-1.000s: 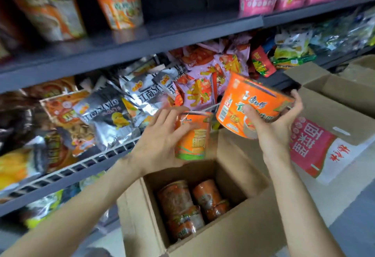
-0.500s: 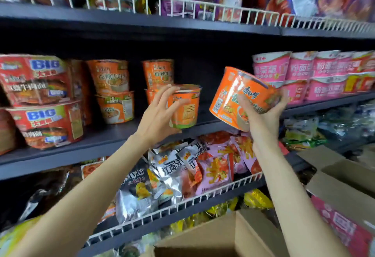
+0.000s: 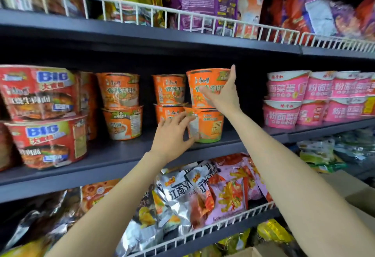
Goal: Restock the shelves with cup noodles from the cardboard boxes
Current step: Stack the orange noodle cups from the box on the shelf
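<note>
Two orange cup noodles stand stacked on the dark middle shelf [image 3: 121, 156]. My left hand [image 3: 172, 134] grips the lower orange cup [image 3: 209, 126] by its left side, thumb under its base edge. My right hand [image 3: 222, 95] holds the upper orange cup [image 3: 199, 83], which sits upright on the lower one, with the thumb raised along its right rim. Just to the left stands another stack of orange cups [image 3: 168, 89], and a further orange stack [image 3: 120, 92] is beyond a gap.
Big red bowls [image 3: 40, 94] fill the shelf's left end and pink bowls [image 3: 288, 89] its right. Snack bags behind a white wire rail [image 3: 203, 230] lie on the shelf below. Bags crowd the top shelf. A cardboard box corner [image 3: 359, 197] shows at lower right.
Both hands rose from the cardboard box to the middle shelf. The left cup now stands on the shelf, and the right cup went from tilted in the air to upright on top of it.
</note>
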